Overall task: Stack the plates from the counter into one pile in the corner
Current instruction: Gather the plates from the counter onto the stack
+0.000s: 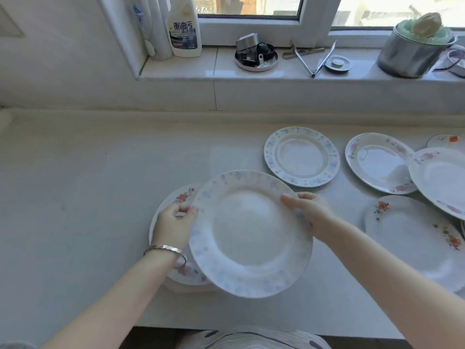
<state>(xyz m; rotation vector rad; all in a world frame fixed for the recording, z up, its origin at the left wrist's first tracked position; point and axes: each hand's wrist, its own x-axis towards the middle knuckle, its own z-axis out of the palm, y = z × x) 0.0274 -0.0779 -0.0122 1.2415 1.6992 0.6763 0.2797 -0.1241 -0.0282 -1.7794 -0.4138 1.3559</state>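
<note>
A pale counter point(100, 197) runs below the window wall. On it, near the front edge, lies a pink-flowered plate point(181, 197), partly hidden. Further back rests a blue-flowered plate point(302, 156). To the right, a pink-rimmed plate point(377, 163) is overlapped by another plate point(442, 180); an orange-flowered plate point(415, 238) lies nearer the front, and one more plate point(444, 141) shows at the far right.

Glossy ceramic plate point(250, 234), matt counter point(100, 172), metal pot point(412, 54).
</note>
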